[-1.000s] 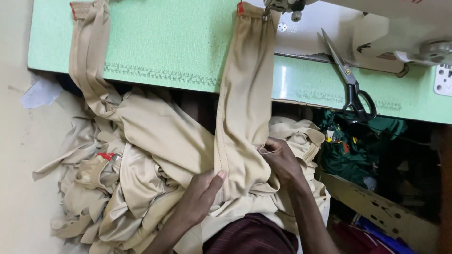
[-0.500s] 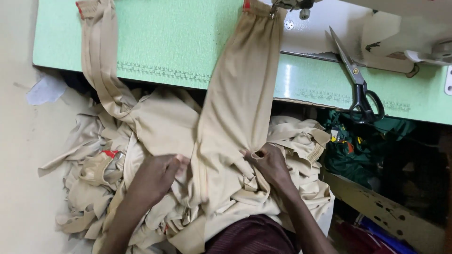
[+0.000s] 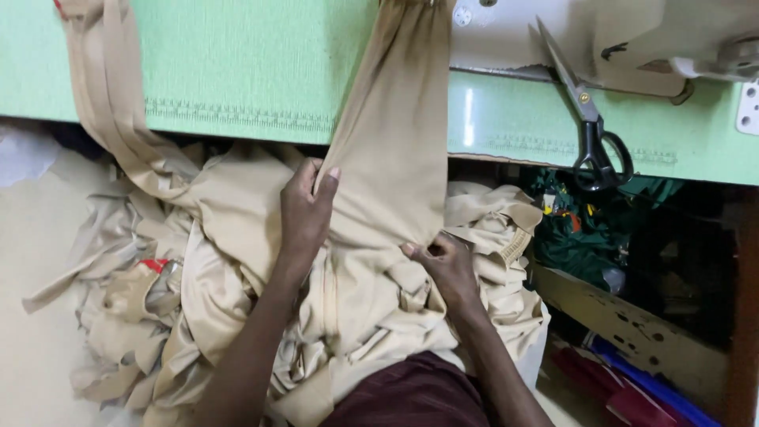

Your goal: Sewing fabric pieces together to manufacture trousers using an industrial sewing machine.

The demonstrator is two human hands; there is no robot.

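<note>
Both hands held a tan fabric piece below the green sewing table, with the sewing not yet begun on the part in hand.

The tan fabric piece (image 3: pixel 391 150) hung from the top of the green sewing table (image 3: pixel 237 71), over its front edge, down to the lap. The left hand (image 3: pixel 304 209), just below the table edge, was closed on the left border of the piece, thumb on top. The right hand (image 3: pixel 443 265), lower and further from the table, pinched the right border between the fingertips. The upper end of the piece lay near the sewing machine (image 3: pixel 632 35), but I could not tell whether it sat under the needle. A second tan strip (image 3: pixel 103 103) also hung over the table on the left. Black scissors (image 3: pixel 589 126) rested on the table. Many tan pieces (image 3: pixel 142 316) were heaped under the table, so much work seemed to remain.
</note>
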